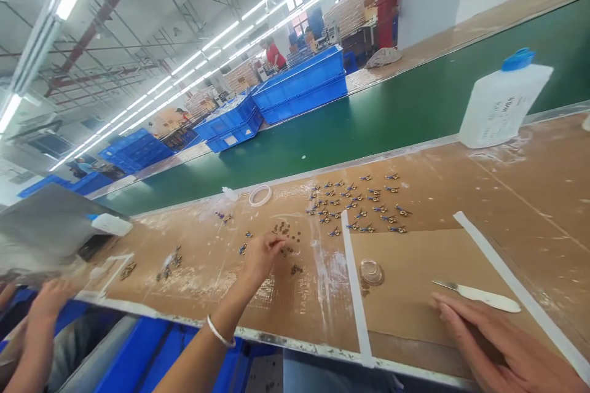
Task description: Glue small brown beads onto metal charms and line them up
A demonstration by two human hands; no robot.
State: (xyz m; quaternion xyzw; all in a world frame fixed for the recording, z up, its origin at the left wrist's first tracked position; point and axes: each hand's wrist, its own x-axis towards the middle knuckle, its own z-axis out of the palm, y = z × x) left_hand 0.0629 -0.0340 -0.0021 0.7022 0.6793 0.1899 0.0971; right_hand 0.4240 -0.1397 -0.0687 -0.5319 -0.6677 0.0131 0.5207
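My left hand point(262, 256), a white bangle at its wrist, reaches over the table with its fingertips pinched together. It is among small dark round pieces point(283, 230); whatever lies between the fingertips is too small to make out. My right hand point(502, 344) rests low at the right, fingers stretched out and holding nothing visible. Just above it, a white-handled knife point(488, 298) with a thin metal tip lies on a cardboard sheet point(415, 313). Left of the knife sits a small clear round dish point(371, 272). Several small blue-and-gold parts point(362, 214) are spread out behind the cardboard.
A white bottle with a blue cap point(504, 101) stands back right; another bottle point(110, 224) is at the left. A tape ring point(260, 196) lies near the green conveyor belt point(295, 147). Blue crates point(302, 89) stand beyond. A co-worker's hand point(53, 298) is at far left.
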